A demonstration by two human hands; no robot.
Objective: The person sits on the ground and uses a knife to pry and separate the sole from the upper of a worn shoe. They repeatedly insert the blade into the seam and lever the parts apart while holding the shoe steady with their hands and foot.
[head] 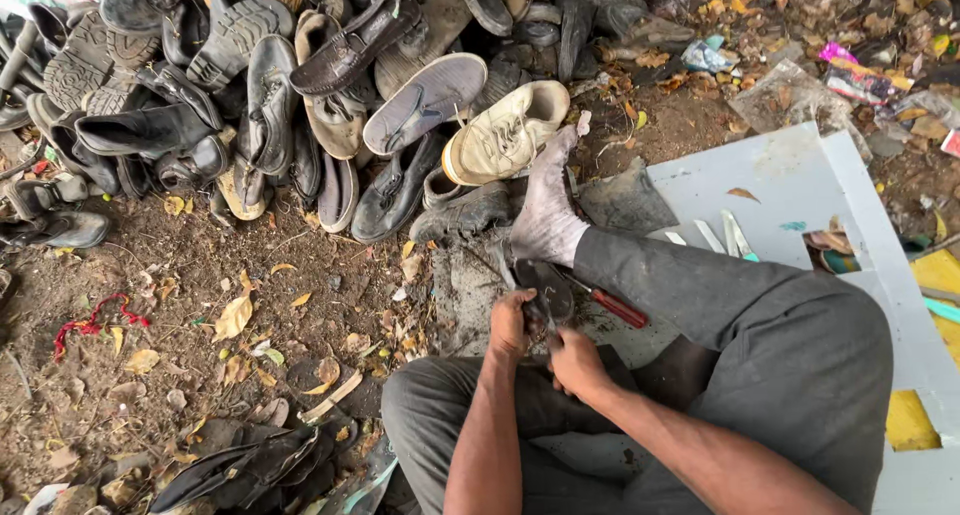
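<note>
**Hand Position and Workpiece Status**

Your left hand [510,325] is closed around the near edge of a dark shoe piece [545,287], fingers curled tight on it. Your right hand [578,363] is closed just beside it, touching the same piece from below; whether it also grips a tool cannot be told. The piece sits in front of your lap, pinned under your sock-covered foot [548,215]. A red-handled screwdriver [612,305] lies touching your trouser leg, just right of the piece. A pale board [790,180] lies under your leg. A heap of worn shoes [300,85] lies well beyond your foot.
</note>
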